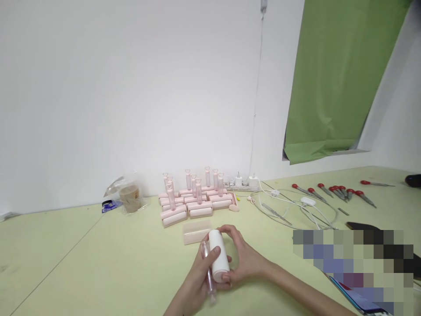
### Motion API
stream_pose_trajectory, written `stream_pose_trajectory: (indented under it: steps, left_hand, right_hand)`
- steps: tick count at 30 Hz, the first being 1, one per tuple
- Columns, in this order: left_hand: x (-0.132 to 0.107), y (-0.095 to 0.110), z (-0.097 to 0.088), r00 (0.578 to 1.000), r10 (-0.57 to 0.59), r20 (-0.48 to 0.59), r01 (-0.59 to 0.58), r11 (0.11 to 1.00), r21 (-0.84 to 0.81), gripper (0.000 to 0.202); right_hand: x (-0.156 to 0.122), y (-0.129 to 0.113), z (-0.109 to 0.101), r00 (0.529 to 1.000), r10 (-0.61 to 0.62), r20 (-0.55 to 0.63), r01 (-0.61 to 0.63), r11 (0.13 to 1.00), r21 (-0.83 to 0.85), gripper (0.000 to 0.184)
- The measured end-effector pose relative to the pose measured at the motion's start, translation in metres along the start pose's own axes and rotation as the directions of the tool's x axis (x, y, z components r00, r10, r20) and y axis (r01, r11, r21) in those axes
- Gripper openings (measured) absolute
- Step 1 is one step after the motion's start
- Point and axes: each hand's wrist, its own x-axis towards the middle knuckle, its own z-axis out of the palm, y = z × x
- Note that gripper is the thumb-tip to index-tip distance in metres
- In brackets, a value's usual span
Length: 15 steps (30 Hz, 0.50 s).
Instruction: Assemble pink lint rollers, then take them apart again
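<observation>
Left grip clasps a clear tube and smooth white cylinder whose ends the right grip holds.

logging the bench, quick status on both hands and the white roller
Left hand gripping white roller and clear handle; right hand on roller's ends; pale pink case just beyond hands.

My left hand and right hand are bare, slim-fingered — both forearms likewise uncovered to the view's edge — nail detail too small to specify.
</observation>
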Motion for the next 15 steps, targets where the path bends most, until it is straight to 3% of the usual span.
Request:
stream_pose_trajectory:
  steps: [3, 4, 6, 8, 12, 15]
  left_hand:
    - [0.001, 0.000, -0.001, 0.995, -0.077, -0.071, 0.069, 0.992, -0.107, 0.064]
    - [0.001, 0.000, -0.001, 0.993, -0.095, -0.077, 0.085, 0.989, -0.123, 0.063]
    - [0.002, 0.001, -0.002, 0.992, -0.115, -0.047, 0.109, 0.987, -0.118, 0.062]
    - [0.003, 0.003, -0.003, 0.992, -0.118, -0.032, 0.114, 0.986, -0.123, 0.059]
    - [0.008, 0.004, -0.005, 0.974, -0.133, -0.183, 0.088, 0.968, -0.237, 0.046]
    - [0.010, 0.007, -0.006, 0.956, -0.132, -0.264, 0.043, 0.947, -0.318, 0.038]
  right_hand:
    - [0.026, 0.010, -0.022, 0.998, -0.009, -0.058, 0.005, 0.998, -0.059, 0.075]
    - [0.037, 0.016, -0.032, 0.980, -0.004, -0.200, -0.015, 0.996, -0.090, 0.067]
    - [0.060, 0.031, -0.052, 0.909, 0.040, -0.415, -0.091, 0.991, -0.102, 0.054]
    - [0.078, 0.047, -0.069, 0.843, 0.107, -0.527, -0.184, 0.978, -0.095, 0.054]
    - [0.085, 0.066, -0.077, 0.788, 0.179, -0.590, -0.281, 0.956, -0.085, 0.057]
    - [0.071, 0.054, -0.059, 0.827, 0.120, -0.549, -0.211, 0.972, -0.105, 0.054]
